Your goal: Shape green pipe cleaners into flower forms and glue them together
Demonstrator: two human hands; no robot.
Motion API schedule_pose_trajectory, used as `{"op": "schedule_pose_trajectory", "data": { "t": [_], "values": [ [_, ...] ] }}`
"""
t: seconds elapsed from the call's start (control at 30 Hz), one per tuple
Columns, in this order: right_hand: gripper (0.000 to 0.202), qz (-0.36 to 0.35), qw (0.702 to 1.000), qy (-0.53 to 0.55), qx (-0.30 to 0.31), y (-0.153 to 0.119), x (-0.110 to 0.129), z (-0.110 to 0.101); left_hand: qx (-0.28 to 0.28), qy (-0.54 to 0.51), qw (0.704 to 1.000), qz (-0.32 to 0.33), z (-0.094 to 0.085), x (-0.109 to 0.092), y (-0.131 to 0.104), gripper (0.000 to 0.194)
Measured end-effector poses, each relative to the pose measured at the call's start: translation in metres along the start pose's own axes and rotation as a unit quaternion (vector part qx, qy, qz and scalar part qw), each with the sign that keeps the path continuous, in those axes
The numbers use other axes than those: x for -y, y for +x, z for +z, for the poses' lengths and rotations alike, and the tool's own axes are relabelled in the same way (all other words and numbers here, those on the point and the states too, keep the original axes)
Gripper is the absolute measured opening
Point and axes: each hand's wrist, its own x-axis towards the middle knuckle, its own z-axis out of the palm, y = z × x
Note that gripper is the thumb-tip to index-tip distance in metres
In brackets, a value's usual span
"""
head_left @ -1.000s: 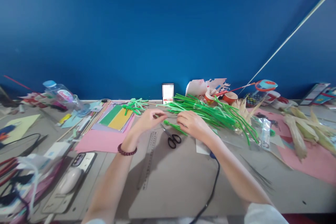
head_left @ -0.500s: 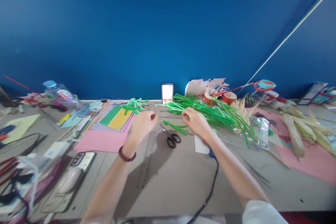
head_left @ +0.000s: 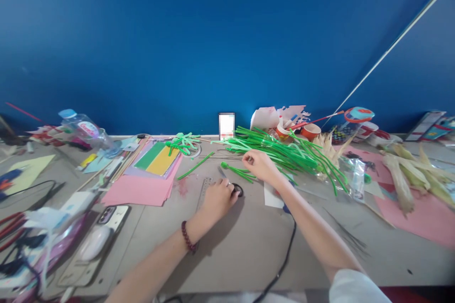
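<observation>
My left hand is closed over the black-handled scissors, its fingers at the handles and covering most of them. A metal ruler runs partly beneath that hand. My right hand hovers at the near side of a bundle of green pipe cleaners, fingertips pinched together; whatever they hold is hidden. Between the hands lies a small knotted bunch of green pipe cleaners. One single green pipe cleaner rests to the left, beside the pink paper.
Coloured sheets, a plastic bottle and a phone with a white mouse are at left. A phone leans on the blue wall. Corn husks lie right. A black cable crosses the front.
My left hand has moved right and toward me, onto the scissors. The single pipe cleaner and a tape roll now show where it was. My right hand has shifted slightly left.
</observation>
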Motion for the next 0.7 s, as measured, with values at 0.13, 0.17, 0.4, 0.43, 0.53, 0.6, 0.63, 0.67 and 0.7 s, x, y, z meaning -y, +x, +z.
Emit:
{"op": "schedule_pose_trajectory", "data": {
  "t": [0.13,0.17,0.4,0.43,0.53,0.6,0.63,0.67,0.7],
  "values": [
    [0.010,-0.021,1.000,0.017,-0.005,0.000,-0.004,0.001,0.018,0.026,0.999,-0.021,-0.006,-0.003,-0.002,0.042],
    [0.010,-0.023,0.999,0.022,-0.006,0.000,-0.004,0.001,0.022,0.033,0.999,-0.025,-0.006,-0.004,-0.003,0.040],
    [0.011,-0.020,0.999,0.038,-0.015,-0.001,-0.001,-0.005,0.045,0.030,0.994,-0.090,-0.008,0.001,-0.011,0.027],
    [0.011,-0.019,0.999,0.039,-0.015,-0.001,-0.001,-0.006,0.056,0.026,0.993,-0.097,-0.009,0.002,-0.013,0.027],
    [0.011,-0.017,0.999,0.042,-0.014,-0.001,-0.001,-0.006,0.067,0.026,0.992,-0.107,-0.012,0.007,-0.021,0.025],
    [0.011,-0.012,0.999,0.044,-0.011,-0.001,0.000,-0.006,0.061,0.029,0.993,-0.099,-0.011,0.010,-0.028,0.029],
    [0.010,-0.009,0.999,0.045,-0.010,-0.001,0.000,-0.006,0.057,0.025,0.994,-0.093,-0.010,0.012,-0.031,0.032],
    [0.010,-0.007,0.999,0.046,-0.009,-0.001,0.000,-0.006,0.054,0.017,0.995,-0.084,-0.008,0.015,-0.034,0.033],
    [0.010,-0.006,0.999,0.047,-0.008,-0.001,0.001,-0.007,0.051,0.004,0.995,-0.080,-0.006,0.018,-0.037,0.032]
  ]
}}
